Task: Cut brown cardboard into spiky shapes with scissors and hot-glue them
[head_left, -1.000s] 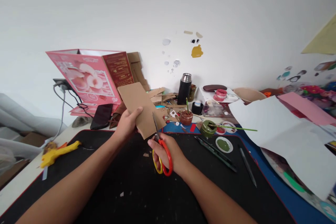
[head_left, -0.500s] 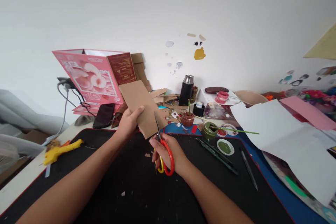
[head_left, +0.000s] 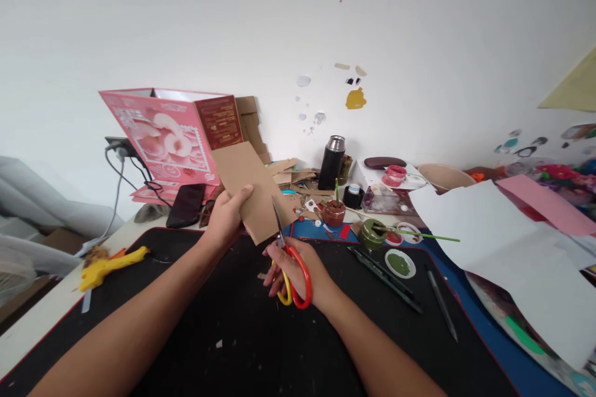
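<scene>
A flat brown piece of cardboard (head_left: 246,177) is held up at a tilt over the desk mat. My left hand (head_left: 228,217) grips its left edge, thumb on the near face. In my right hand (head_left: 298,270) is a pair of scissors (head_left: 305,285) with one red and one yellow handle loop. Its blades point up and lie across the cardboard's lower right part, one blade showing in front of it. How far the blades are parted I cannot tell. Small scraps lie on the black mat (head_left: 242,347) below.
A pink box (head_left: 162,130) and a black phone (head_left: 186,205) stand at the back left. A yellow glue gun (head_left: 114,267) lies on the left. Behind are a black flask (head_left: 331,161) and paint jars (head_left: 372,234). Pens (head_left: 386,279) and white paper (head_left: 507,242) are on the right.
The view has shifted slightly. Both hands hold nearly the same pose, with the scissors still at the cardboard's lower edge; the right hand's fingers have moved a little.
</scene>
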Available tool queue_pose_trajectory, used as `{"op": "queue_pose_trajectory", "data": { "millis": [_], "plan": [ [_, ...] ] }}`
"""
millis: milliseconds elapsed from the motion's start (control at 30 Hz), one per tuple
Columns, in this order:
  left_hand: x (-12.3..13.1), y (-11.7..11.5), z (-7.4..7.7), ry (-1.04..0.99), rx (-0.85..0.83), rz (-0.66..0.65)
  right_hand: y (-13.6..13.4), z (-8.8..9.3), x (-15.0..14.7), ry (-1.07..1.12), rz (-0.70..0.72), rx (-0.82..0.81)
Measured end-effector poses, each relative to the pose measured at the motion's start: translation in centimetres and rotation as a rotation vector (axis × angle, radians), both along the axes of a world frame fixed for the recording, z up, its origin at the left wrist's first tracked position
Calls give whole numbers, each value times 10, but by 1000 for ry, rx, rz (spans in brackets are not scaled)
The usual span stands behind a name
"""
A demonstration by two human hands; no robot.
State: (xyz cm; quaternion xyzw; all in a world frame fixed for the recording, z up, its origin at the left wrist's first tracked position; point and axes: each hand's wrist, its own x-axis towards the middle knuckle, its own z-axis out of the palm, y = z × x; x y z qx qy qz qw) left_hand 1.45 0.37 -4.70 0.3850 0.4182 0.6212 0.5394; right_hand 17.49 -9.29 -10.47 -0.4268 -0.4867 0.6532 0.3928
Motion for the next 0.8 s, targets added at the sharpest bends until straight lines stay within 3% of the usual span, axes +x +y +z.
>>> {"op": "queue_pose_trajectory", "data": {
  "millis": [233,400,800],
  "plan": [
    [-15,21,15,-188,56,290,-6,-14,-6,-39,74,51],
    [-20,23,22,-238,120,278,-8,-11,-6,-48,48,57],
    [-22,24,20,-248,93,262,-9,-4,-5,-15,66,60]
  ]
}}
